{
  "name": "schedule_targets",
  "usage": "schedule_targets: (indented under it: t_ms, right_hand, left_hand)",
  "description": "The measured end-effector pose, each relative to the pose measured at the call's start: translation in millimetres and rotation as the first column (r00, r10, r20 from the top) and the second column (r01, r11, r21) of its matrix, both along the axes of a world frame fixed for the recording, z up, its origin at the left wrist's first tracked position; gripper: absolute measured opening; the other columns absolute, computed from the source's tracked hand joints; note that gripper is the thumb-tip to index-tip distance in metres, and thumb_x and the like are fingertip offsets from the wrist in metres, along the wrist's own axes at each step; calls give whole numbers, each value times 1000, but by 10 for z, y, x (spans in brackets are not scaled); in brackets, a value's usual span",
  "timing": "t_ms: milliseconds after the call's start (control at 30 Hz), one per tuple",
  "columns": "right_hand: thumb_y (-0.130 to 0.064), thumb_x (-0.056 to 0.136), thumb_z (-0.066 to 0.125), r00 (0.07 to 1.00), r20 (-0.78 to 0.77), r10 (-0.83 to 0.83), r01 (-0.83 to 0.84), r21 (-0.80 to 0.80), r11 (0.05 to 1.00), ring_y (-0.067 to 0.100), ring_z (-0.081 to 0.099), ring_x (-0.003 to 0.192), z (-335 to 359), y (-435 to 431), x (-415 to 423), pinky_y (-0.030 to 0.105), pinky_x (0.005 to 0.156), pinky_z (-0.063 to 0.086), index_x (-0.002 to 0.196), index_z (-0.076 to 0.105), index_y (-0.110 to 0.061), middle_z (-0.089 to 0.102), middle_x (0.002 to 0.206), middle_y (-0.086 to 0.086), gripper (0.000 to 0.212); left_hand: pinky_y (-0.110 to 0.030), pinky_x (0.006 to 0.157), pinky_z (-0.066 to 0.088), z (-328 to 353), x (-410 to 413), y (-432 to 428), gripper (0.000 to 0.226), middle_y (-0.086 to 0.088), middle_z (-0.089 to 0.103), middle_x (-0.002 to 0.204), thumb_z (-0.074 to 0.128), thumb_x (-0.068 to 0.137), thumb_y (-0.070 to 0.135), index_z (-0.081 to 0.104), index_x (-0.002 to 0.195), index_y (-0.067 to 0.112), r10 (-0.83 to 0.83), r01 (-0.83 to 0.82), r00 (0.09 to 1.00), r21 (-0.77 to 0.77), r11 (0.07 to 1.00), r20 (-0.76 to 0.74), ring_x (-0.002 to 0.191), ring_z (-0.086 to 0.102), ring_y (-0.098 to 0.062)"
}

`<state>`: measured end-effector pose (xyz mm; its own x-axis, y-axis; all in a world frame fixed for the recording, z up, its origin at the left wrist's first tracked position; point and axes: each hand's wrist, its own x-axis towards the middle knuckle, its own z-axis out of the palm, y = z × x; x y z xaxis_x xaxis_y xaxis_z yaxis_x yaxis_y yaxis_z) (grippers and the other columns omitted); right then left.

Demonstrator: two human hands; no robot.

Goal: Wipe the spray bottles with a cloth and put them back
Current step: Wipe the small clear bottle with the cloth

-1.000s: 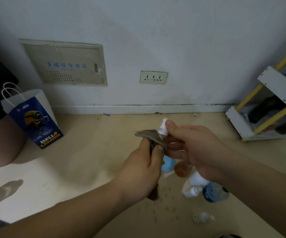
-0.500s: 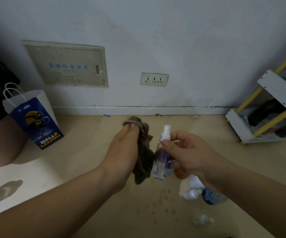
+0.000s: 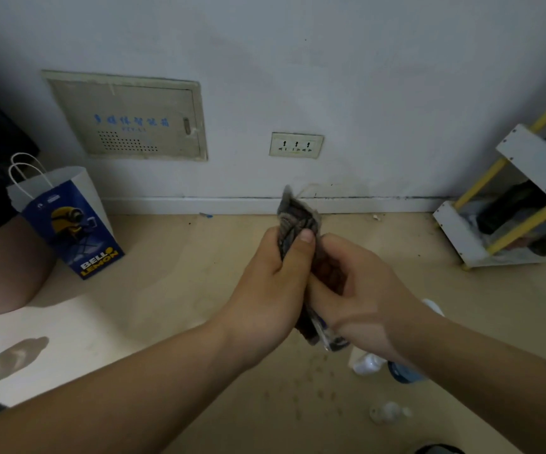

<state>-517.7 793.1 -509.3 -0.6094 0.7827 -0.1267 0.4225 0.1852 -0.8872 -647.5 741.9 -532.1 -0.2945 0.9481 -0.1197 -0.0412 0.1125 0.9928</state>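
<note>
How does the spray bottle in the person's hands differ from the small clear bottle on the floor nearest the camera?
The held spray bottle is off the floor, gripped by the right hand; nothing touches the small floor bottle. The held spray bottle is mostly wrapped in the brown cloth that the left hand grips, only its lower end showing; the small floor bottle is uncovered. Both look like clear plastic.

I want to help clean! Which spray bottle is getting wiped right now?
The clear bottle in the right hand, wrapped in the brown cloth the left hand grips. The other bottles sit on the floor.
</note>
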Motion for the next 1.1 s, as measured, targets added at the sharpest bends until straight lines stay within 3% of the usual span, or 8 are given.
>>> schedule_targets:
  t_ms: [200, 367, 467, 600, 767, 900, 1000, 1100]
  right_hand:
    - [-51, 84, 66, 954, 293, 65, -130, 207, 970, 9, 59, 66, -73, 52, 8, 37, 65, 56, 92, 56, -34, 63, 78, -6, 21]
    - [-49, 80, 80, 977, 204, -63, 84, -98, 992, 13, 60, 59, -49, 191, 11, 28, 50, 48, 96, 65, -20, 72, 82, 8, 36]
    - [-48, 93, 65, 960, 261, 102, -24, -285, 958, 10, 65, 58, -1, 277, 112, 33, 62, 50, 103, 71, -16, 75, 86, 7, 34]
    - [-16, 104, 53, 972, 22, 233, -196, -467, 862, -2, 59, 56, 15, 238, 164, 14, 56, 47, 118, 67, 4, 71, 86, 7, 28]
    - [-34, 99, 62, 904, 356, 235, -232, -53, 971, 1, 59, 66, -35, 226, 121, 19, 62, 46, 102, 67, -24, 64, 75, -13, 12]
    - [-61, 90, 58, 696, 718, -14, -396, 401, 826, 13, 53, 89, 19, 140, 66, 32, 75, 44, 99, 49, -33, 53, 96, -13, 31]
    - [-59, 91, 56, 651, 756, -61, -440, 442, 782, 17, 55, 97, 43, 107, 8, 33, 76, 40, 105, 52, -29, 56, 103, -10, 33]
    - [-54, 89, 66, 757, 652, 28, -251, 251, 935, 19, 60, 89, -2, 151, 9, 36, 79, 53, 107, 62, -26, 62, 99, -4, 33]
  left_hand:
    - [-42, 85, 60, -43, -90, 75, 45, -15, 73, 89, 45, 107, 46, 62, 93, 7, 5, 25, 991, -228, 973, 131, 85, 72, -30]
    - [-44, 81, 60, -39, -243, 166, 42, -3, 72, 81, 41, 102, 53, 59, 86, 19, 67, -87, 982, -107, 990, -174, 77, 70, -23]
    - [-49, 79, 63, 6, -288, 144, 39, -1, 77, 91, 37, 106, 53, 57, 96, 21, 48, -57, 970, -33, 998, -240, 85, 76, -20]
    - [-46, 80, 63, 9, -216, 51, 32, 3, 77, 95, 37, 108, 47, 57, 100, 23, 49, -40, 959, 40, 998, -278, 88, 75, -10]
    - [-53, 88, 59, -51, -248, 108, 37, -11, 74, 96, 39, 108, 48, 59, 98, 19, -10, -5, 978, -74, 997, -209, 89, 73, -28]
    - [-42, 92, 57, -105, -252, 119, 42, -13, 73, 103, 41, 108, 49, 65, 105, 14, -54, 36, 998, -347, 937, -43, 95, 70, -23]
    - [-45, 99, 54, -98, -243, 116, 46, -20, 71, 112, 41, 108, 45, 65, 113, 5, -49, 53, 999, -406, 912, 19, 105, 70, -33]
    - [-38, 79, 52, -69, -222, 127, 44, -9, 69, 92, 36, 110, 43, 61, 94, 11, -64, -17, 955, -267, 964, -290, 85, 66, -24]
